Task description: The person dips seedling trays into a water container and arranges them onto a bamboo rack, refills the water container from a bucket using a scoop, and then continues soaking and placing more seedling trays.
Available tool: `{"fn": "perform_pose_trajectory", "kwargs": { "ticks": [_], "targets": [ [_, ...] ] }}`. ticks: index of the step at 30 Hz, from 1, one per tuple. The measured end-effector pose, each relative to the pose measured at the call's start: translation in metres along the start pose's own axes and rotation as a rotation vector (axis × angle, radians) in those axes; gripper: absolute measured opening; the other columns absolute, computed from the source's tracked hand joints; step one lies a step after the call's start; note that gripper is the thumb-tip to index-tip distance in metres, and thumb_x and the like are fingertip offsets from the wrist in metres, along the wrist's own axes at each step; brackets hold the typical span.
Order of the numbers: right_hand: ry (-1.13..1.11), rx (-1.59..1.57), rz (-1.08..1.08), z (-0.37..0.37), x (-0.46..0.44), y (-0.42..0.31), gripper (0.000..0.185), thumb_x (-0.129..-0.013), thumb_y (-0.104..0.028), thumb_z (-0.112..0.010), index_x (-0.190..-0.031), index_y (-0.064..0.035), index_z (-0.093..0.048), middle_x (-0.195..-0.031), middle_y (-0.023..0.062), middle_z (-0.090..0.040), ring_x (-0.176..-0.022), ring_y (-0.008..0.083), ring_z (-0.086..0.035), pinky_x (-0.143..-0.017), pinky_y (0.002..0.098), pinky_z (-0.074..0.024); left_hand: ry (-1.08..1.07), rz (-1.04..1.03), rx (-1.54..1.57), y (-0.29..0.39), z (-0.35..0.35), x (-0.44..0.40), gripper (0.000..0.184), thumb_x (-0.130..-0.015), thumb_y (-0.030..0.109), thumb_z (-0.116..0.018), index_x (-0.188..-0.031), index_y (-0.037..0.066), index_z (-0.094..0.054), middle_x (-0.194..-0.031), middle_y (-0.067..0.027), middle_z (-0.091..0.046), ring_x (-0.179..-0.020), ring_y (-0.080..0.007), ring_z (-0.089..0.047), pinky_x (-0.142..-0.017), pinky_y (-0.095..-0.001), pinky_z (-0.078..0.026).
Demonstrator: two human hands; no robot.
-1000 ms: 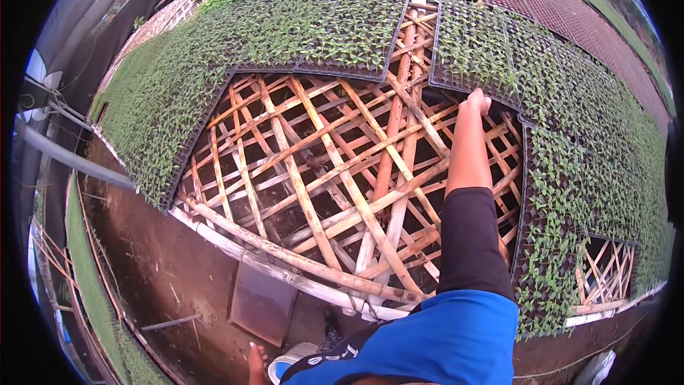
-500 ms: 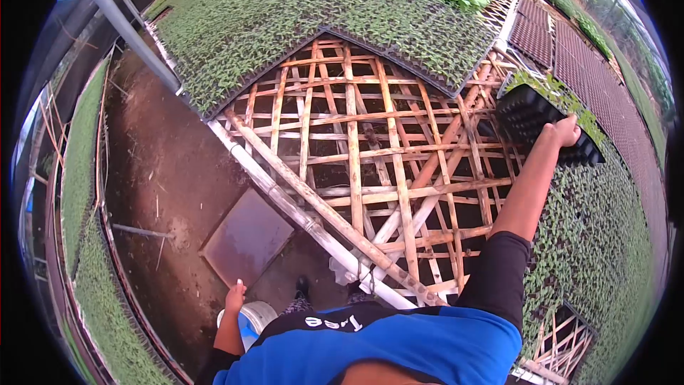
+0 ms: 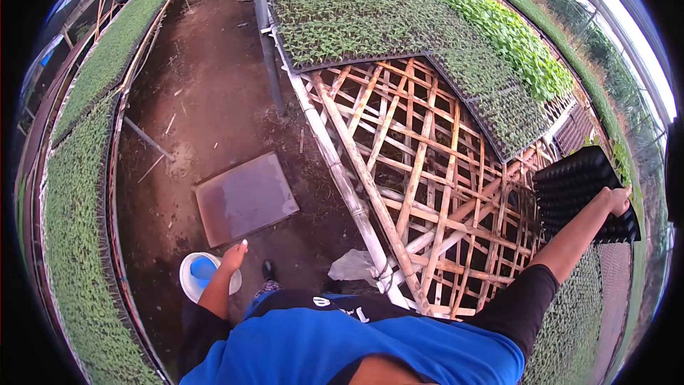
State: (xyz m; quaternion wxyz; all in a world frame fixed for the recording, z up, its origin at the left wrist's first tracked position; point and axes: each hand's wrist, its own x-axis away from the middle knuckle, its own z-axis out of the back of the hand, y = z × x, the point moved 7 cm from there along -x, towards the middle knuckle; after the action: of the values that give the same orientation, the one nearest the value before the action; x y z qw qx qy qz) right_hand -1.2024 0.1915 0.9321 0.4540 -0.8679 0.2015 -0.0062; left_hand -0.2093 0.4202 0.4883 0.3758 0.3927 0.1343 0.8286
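My right hand (image 3: 617,201) is closed on the edge of a black seedling tray (image 3: 581,185) at the right. The tray is tilted, its rows of cell bottoms facing me, with some green leaves (image 3: 621,160) showing behind its far edge. It is held over the right side of a bamboo lattice bench (image 3: 427,171). My left hand (image 3: 234,255) hangs low with its fingers curled together; whether anything is inside them is hidden. Beside and below that hand, a white bucket (image 3: 187,281) stands on the ground with something blue (image 3: 203,268) in it.
Trays of green seedlings (image 3: 356,21) cover the bench's far part, with more trays at the lower right (image 3: 570,335) and on a left bench (image 3: 75,242). A flat brown slab (image 3: 246,196) lies on the soil path. A grey post (image 3: 267,50) rises by the bench corner.
My view has turned left, so the bench appears farther right. My right hand still holds the black tray, which looks more upright. My left hand stays low near the bucket.
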Motion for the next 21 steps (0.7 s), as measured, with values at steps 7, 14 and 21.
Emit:
{"fn": "perform_pose_trajectory", "kwargs": {
  "ticks": [7,14,21],
  "targets": [
    [-0.563,-0.23,-0.101,-0.072,0.131,-0.181,0.018,-0.065,-0.005,-0.063,-0.077,0.0028,-0.051,-0.077,0.0104,-0.055,-0.062,0.0213,-0.055,-0.045,0.0312,-0.0466,-0.096,-0.265,0.229,0.063,-0.012,-0.059,0.047,-0.082,0.047,-0.038,-0.088,0.003,-0.055,-0.085,-0.0117,-0.058,-0.083,-0.0232,-0.053,-0.074,-0.0326,-0.038],
    [-1.172,0.0,-0.352,-0.105,0.196,-0.293,0.025,-0.077,-0.014,-0.053,-0.098,-0.001,-0.05,-0.093,0.0101,-0.052,-0.074,0.0209,-0.053,-0.061,0.0365,-0.0449,-0.637,-0.211,0.591,0.157,-0.013,-0.031,0.034,-0.082,0.041,-0.045,-0.097,0.012,-0.051,-0.098,0.0002,-0.054,-0.083,-0.0123,-0.05,-0.07,-0.0287,-0.038],
    [-1.392,0.118,-0.482,-0.003,0.36,-0.267,0.026,-0.078,-0.014,-0.052,-0.101,-0.0022,-0.049,-0.093,0.0111,-0.052,-0.075,0.0191,-0.053,-0.061,0.0339,-0.0461,-1.277,-0.229,1.534,0.131,0.074,-0.034,0.05,-0.082,0.048,-0.038,-0.11,0.007,-0.044,-0.115,-0.0118,-0.047,-0.101,-0.0286,-0.048,-0.081,-0.0477,-0.038]
  ]
}}
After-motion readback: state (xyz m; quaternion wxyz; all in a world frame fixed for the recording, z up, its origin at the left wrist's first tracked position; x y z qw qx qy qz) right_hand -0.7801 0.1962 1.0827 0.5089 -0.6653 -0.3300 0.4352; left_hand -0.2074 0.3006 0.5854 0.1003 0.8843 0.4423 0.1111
